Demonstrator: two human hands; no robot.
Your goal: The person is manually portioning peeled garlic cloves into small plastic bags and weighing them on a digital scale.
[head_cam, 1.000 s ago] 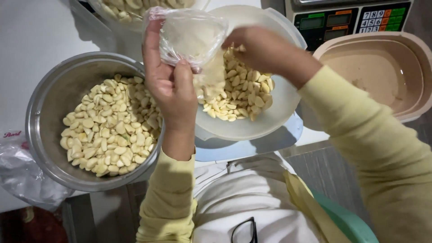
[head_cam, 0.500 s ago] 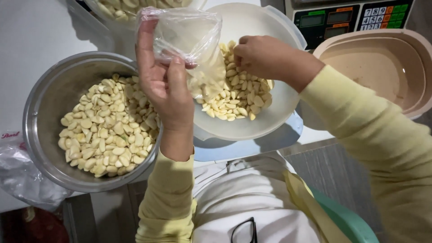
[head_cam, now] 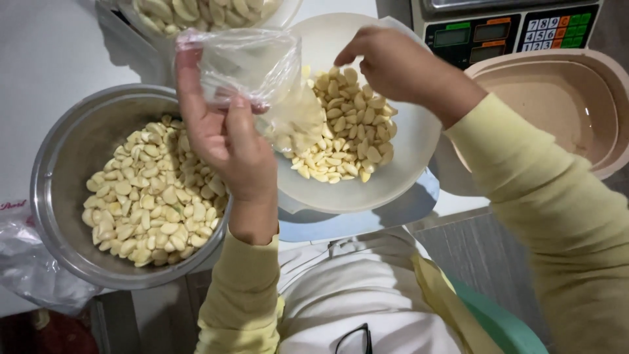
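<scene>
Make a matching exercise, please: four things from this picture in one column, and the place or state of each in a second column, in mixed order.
Things:
1. clear plastic bag
2. steel bowl
3. beige tub
4. right hand

Places or states:
a. empty, under the scale
b. over the white bowl of cloves
c. held up by the left hand
d. full of peeled cloves, far left

Pairs: 1-c, 2-d, 3-a, 4-b

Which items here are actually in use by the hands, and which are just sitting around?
In use:
- left hand holding the clear plastic bag
- right hand over the white plastic bowl of peeled garlic cloves

Lying about:
- round steel bowl of garlic cloves
- beige plastic tub
- digital scale
- crumpled clear bag
</scene>
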